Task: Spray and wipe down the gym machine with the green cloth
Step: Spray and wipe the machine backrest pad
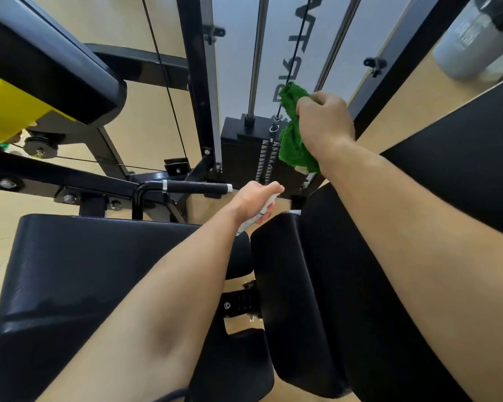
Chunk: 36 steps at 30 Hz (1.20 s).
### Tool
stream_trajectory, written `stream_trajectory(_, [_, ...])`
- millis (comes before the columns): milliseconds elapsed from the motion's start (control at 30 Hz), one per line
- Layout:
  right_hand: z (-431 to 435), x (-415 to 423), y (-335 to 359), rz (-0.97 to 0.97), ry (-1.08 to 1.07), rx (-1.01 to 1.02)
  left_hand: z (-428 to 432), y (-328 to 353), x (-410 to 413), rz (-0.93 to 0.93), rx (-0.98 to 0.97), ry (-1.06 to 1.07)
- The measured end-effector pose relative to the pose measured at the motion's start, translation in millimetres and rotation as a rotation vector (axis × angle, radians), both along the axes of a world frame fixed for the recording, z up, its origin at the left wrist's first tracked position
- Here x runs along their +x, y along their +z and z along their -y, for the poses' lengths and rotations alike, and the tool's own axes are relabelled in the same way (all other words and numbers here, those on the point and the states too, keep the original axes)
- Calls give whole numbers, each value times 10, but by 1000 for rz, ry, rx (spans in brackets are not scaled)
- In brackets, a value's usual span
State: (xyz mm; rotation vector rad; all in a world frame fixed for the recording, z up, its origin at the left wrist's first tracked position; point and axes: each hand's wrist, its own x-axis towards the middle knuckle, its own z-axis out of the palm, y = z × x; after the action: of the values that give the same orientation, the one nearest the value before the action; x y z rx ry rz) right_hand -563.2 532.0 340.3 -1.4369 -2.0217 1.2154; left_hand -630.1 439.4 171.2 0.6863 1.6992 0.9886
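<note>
Your right hand (323,117) grips the green cloth (294,140), bunched beside the cable (296,50) above the weight stack (244,152). It looks soft and limp, so hold it wadded. Your left hand (256,198) clasps the light-looking spray bottle (256,220) by its body.

Big black lettering (298,50) is running up the pale panel (235,53) behind the stack (244,152), turned sideways & partly cut off at the top. Shapes like "L" and "A" are showing, but no whole word is coming through. The cloth (294,140) is covering its lower end. Grey print is showing on the white cylinder (471,44), top right, too blurred to read. The bottle (256,217) label is too small to read.
</note>
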Motion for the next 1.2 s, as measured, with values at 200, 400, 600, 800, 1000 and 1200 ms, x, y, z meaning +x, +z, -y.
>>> stream_trajectory(200, [-37, -10, -101, 9, 8, -10, 42, -130, -30, -127, -51, -22])
stream_trajectory(400, [-35, -43, -140, 29, 55, -25, 180, -221, -196, -279, -208, 65])
stream_trajectory(600, [-54, -95, -257, 101, 144, 6, 325, -280, -199, -345, -286, -27])
stream_trajectory(800, [186, -115, -711, 1128, 786, 258, 403, -227, -420, -221, -214, 426])
stream_trajectory(1000, [608, -9, -1439, 1380, 1108, 407, 433, -180, -680, -244, -166, 544])
stream_trajectory(1200, [883, -42, -1814, 1446, 1292, 500, 356, -190, -712, -262, -107, 607])
